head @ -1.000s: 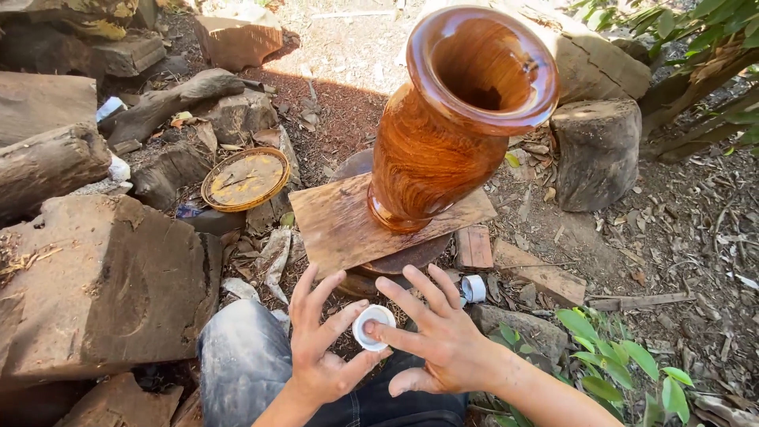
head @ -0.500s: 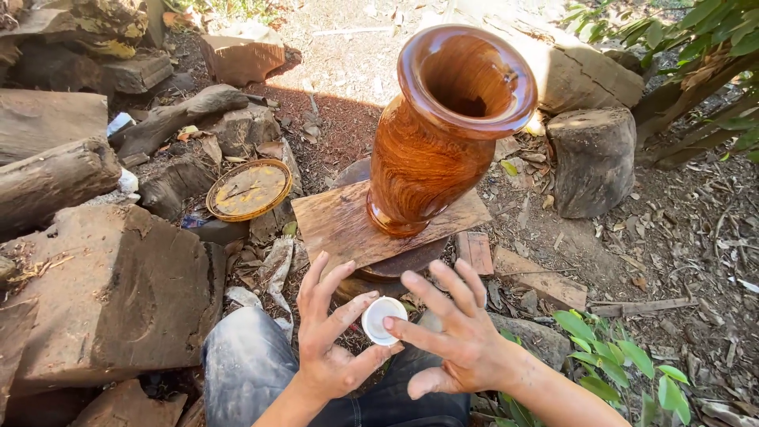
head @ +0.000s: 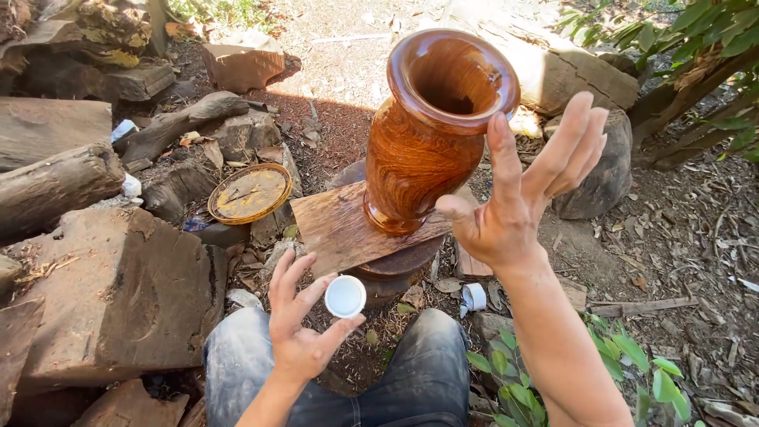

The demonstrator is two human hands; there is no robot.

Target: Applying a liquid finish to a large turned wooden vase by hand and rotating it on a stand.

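The left hand (head: 304, 336) pinches 1 small white cap (head: 345, 296) between thumb and fingers, while the right hand (head: 526, 198), spread and empty, is raised beside the glossy wooden vase (head: 423, 150), not yet touching it.

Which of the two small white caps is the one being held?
The white cap pinched in the left hand, its open side up. The other white cap lies untouched on the ground beside the wooden base.
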